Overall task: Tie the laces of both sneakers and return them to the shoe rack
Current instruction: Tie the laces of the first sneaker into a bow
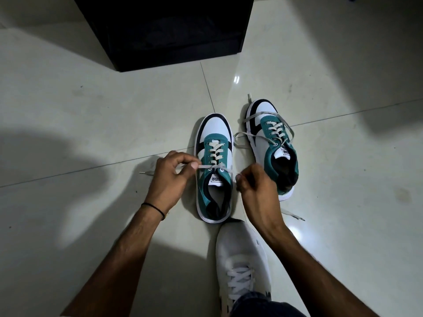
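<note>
Two white, teal and black sneakers stand on the pale tiled floor, toes pointing away from me. The left sneaker (214, 168) is between my hands. My left hand (170, 177) pinches one end of its grey lace (206, 167) and pulls it out to the left. My right hand (255, 186) is closed on the other lace end at the shoe's right side. The right sneaker (272, 143) stands apart to the right, its laces (258, 136) loose and trailing over the toe and floor.
A black shoe rack (164, 30) stands on the floor ahead, beyond the sneakers. My own white shoe (242, 266) is planted just behind the left sneaker. Loose lace tips lie on the tiles beside both hands.
</note>
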